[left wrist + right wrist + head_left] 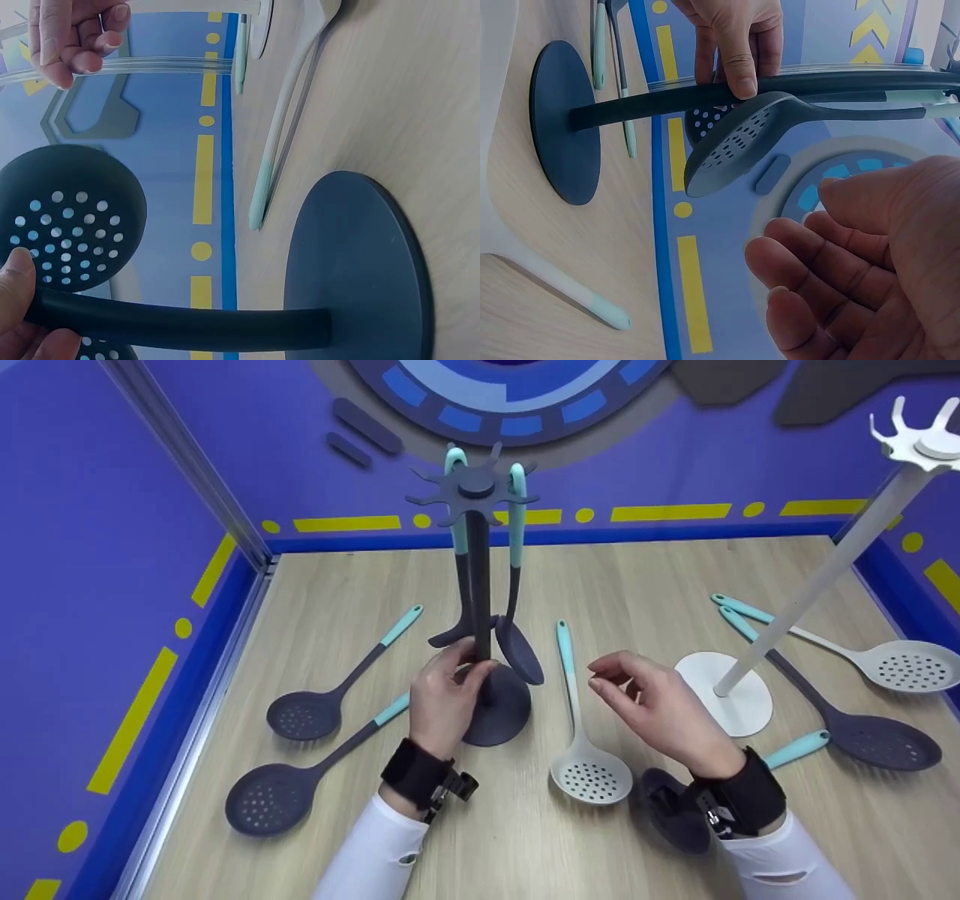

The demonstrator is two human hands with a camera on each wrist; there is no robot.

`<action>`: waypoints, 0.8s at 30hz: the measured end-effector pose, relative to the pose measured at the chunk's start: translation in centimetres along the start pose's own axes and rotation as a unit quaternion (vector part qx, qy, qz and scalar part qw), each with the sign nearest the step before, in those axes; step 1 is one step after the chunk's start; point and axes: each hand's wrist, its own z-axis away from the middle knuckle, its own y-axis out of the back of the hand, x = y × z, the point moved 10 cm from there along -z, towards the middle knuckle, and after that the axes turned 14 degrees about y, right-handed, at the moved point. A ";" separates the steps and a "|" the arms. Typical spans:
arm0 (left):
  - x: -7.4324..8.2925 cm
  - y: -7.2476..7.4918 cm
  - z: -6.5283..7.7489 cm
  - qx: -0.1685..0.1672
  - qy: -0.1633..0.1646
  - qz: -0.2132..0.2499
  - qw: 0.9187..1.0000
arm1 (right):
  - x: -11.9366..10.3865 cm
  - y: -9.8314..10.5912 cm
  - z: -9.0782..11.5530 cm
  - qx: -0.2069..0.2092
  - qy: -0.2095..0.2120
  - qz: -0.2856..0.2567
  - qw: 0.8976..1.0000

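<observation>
My left hand (442,697) grips the lower pole of a dark utensil stand (480,577), thumb and fingers on either side of it in the left wrist view. Two dark skimmers with mint handles hang from the stand's hooked top; the right one (520,654) shows its perforated head in the right wrist view. My right hand (660,709) is held above the table with relaxed, bent fingers and nothing in them. Left of it lies a light grey skimmer (592,776) with a mint handle. Beneath the right wrist is a dark utensil head (675,814), partly hidden.
Two dark skimmers, one farther back (304,715) and one nearer (270,800), lie at the left. A white utensil stand (832,562) rises at the right. Beside it lie a light grey skimmer (911,666) and a dark slotted spoon (885,741). Blue walls border the table.
</observation>
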 end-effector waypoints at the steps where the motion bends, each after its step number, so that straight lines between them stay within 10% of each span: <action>1: 0.0 0.0 0.0 0.000 -0.002 0.001 1.000 | 0.0 0.0 0.0 -0.001 0.000 0.000 1.000; 24: -0.3 -0.4 -0.3 -0.034 0.022 -0.072 0.997 | -0.6 -0.2 -0.2 -0.001 0.027 -0.002 1.000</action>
